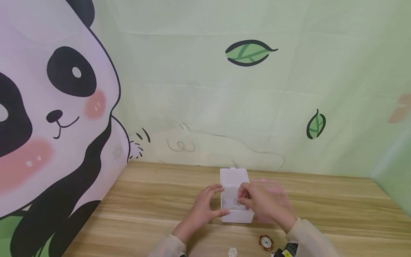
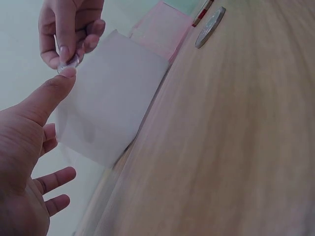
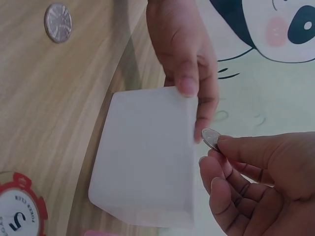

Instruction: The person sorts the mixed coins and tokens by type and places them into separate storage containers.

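A small white box [image 1: 237,216] stands on the wooden table with its lid [image 1: 234,177] raised at the back. Over its opening, my right hand [image 1: 260,200] pinches a silver coin [image 3: 211,138] between thumb and fingertips, held on edge. My left hand [image 1: 203,207] is at the box's left side, its thumb along the near rim and its other fingers reaching toward the back by the hinge. In the left wrist view those fingers are spread and fairly straight. The right wrist view shows the left thumb on the box's corner.
A translucent pink container [image 1: 278,189] is right of the white box. Nearer me lie a red-and-white poker chip [image 1: 266,242] marked 5 and another silver coin [image 1: 232,252]. A cloth backdrop [image 1: 199,107] with a panda and leaves rises behind the table.
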Available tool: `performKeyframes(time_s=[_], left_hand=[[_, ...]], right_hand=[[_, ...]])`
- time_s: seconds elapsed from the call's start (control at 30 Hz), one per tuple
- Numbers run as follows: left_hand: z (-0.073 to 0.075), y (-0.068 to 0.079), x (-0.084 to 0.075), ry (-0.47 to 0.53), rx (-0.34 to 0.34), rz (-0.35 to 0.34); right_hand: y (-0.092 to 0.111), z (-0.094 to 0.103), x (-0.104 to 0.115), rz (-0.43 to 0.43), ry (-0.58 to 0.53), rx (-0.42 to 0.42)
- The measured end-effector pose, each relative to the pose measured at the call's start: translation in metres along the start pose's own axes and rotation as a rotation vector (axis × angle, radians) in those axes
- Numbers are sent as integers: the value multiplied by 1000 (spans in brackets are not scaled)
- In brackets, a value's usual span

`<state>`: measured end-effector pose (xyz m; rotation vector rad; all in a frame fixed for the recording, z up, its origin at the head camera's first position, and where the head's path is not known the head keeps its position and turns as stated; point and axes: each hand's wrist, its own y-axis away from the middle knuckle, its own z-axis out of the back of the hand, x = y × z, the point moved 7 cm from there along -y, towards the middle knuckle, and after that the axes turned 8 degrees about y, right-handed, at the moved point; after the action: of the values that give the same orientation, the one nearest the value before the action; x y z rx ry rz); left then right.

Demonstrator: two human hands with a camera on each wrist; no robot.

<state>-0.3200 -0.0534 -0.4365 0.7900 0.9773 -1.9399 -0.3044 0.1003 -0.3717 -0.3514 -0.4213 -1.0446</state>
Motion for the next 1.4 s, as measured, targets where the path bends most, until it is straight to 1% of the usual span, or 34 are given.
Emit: performKeyframes(time_s=[0.3,0.43,0.57,0.73,1.07,1.27,1.4], left_hand=[[0,1,0,4,1,1],[0,1,-1,4,-1,-9],[0,0,-1,2,-3,-10],[1,1,-1,2,-4,-6],[0,1,0,10,-2,2],[0,1,0,9,-4,3],[-1,0,1,6,-5,4]], right_hand=[[-14,-11,-8,-4,-15,4],[-20,-17,-11,-40,-24,1],[-26,-23,-11,-69,15,3],[-32,-28,-10,-72,74,21],[-38,-38,-7,-34,185,58],[-39,-43,-5,-64,238,109],[-39,-44,-6,-96,278,120]])
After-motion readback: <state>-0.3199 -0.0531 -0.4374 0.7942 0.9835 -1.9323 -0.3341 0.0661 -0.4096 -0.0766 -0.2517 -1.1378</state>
